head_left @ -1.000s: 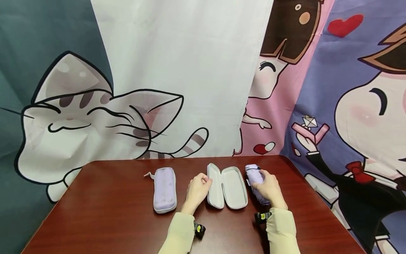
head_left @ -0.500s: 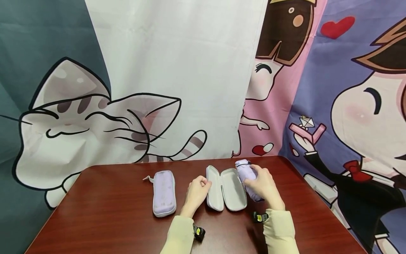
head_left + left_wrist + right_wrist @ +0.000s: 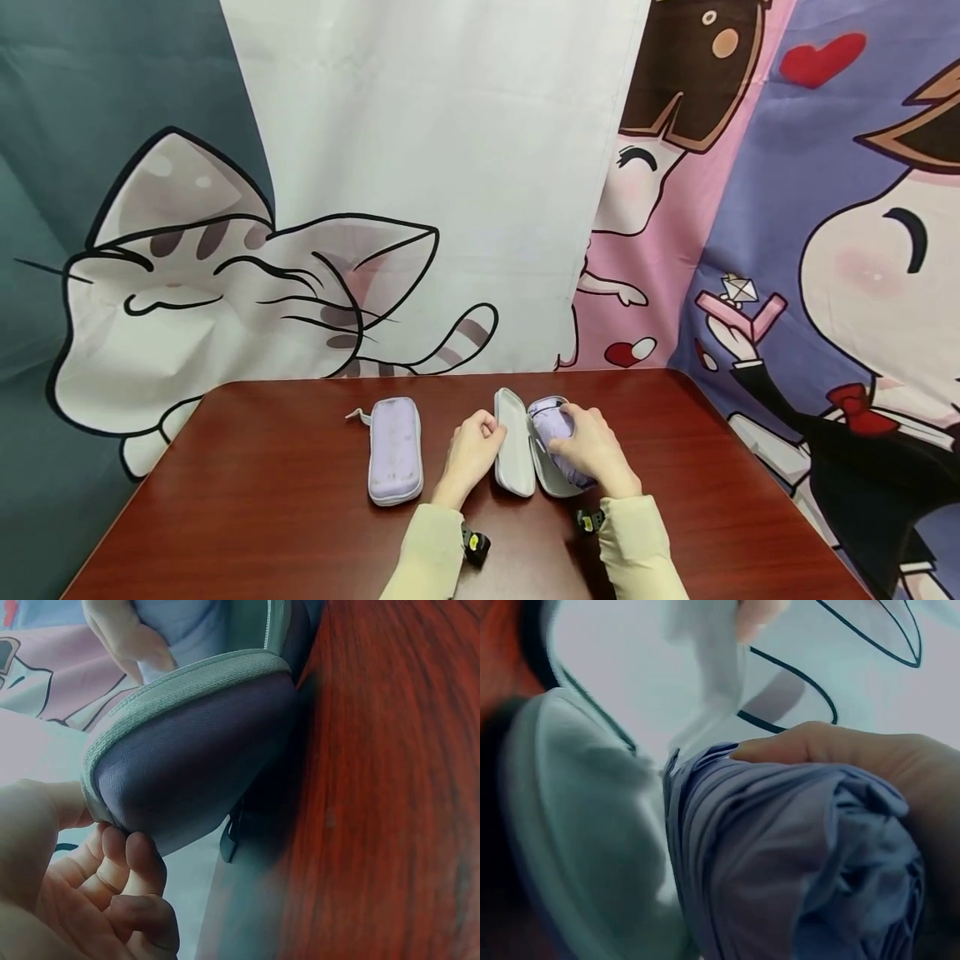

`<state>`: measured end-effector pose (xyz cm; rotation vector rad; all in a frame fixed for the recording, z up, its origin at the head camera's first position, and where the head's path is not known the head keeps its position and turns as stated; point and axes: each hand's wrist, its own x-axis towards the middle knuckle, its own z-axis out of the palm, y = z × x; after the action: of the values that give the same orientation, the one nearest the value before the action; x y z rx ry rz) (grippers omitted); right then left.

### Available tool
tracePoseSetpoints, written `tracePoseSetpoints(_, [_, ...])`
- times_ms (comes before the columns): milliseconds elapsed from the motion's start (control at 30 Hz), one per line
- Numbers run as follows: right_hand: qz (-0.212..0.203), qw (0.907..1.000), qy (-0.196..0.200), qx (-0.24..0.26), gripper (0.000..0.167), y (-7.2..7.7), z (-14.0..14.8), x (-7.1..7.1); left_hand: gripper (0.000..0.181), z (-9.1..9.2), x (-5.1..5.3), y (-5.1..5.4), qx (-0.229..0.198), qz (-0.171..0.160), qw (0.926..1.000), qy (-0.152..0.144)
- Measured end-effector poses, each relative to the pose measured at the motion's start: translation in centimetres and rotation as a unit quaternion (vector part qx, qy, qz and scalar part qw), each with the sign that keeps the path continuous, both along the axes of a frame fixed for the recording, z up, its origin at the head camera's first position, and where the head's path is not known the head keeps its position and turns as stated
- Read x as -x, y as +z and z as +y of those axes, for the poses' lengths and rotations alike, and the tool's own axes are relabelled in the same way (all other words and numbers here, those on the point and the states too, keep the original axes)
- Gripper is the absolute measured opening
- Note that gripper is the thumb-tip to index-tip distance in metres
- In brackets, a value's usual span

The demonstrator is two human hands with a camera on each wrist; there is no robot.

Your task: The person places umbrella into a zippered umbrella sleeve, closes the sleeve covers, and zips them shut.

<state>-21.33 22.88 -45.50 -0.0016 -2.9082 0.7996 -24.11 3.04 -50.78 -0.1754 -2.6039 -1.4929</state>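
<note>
An open zip case (image 3: pixel 514 450) with a pale grey lining lies on the table, its two halves spread. My left hand (image 3: pixel 474 450) pinches the rim of its left half between thumb and fingers; the left wrist view shows this half's purple outside (image 3: pixel 195 765). With my right hand (image 3: pixel 597 454) I grip a rolled lilac folding umbrella (image 3: pixel 553 423) over the right half, slightly tilted. Pleated fabric of the umbrella (image 3: pixel 772 855) fills much of the right wrist view. My right hand hides part of it, and whether it touches the lining I cannot tell.
A closed lilac zip case (image 3: pixel 395 454) with a small strap lies to the left of my left hand. The brown wooden table (image 3: pixel 262 492) ends at a printed cartoon curtain (image 3: pixel 450 167) behind.
My right hand has carried the umbrella leftward, from the table beside the open case to over its right half. My left hand keeps its place at the left rim.
</note>
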Motion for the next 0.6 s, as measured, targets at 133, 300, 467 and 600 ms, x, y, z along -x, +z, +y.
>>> tracePoseSetpoints(133, [-0.01, 0.9999, -0.011, 0.001, 0.065, -0.6, -0.1, 0.2, 0.016, 0.1, 0.2, 0.2, 0.0, 0.001, 1.0, -0.004])
tracePoseSetpoints(300, [-0.01, 0.9997, -0.022, 0.003, 0.065, -1.1, -0.2, 0.3, 0.016, 0.1, 0.1, 0.2, -0.002, 0.001, 1.0, -0.006])
tracePoseSetpoints(467, [0.002, 0.9999, -0.016, 0.006, 0.065, -1.8, -0.4, 0.5, 0.016, 0.0, 0.0, 0.2, -0.007, 0.004, 0.9999, -0.012])
tracePoseSetpoints(600, [-0.002, 0.9999, -0.011, 0.004, 0.066, -2.1, -0.8, 0.5, 0.016, 0.0, 0.0, 0.2, -0.01, 0.002, 0.9998, -0.016])
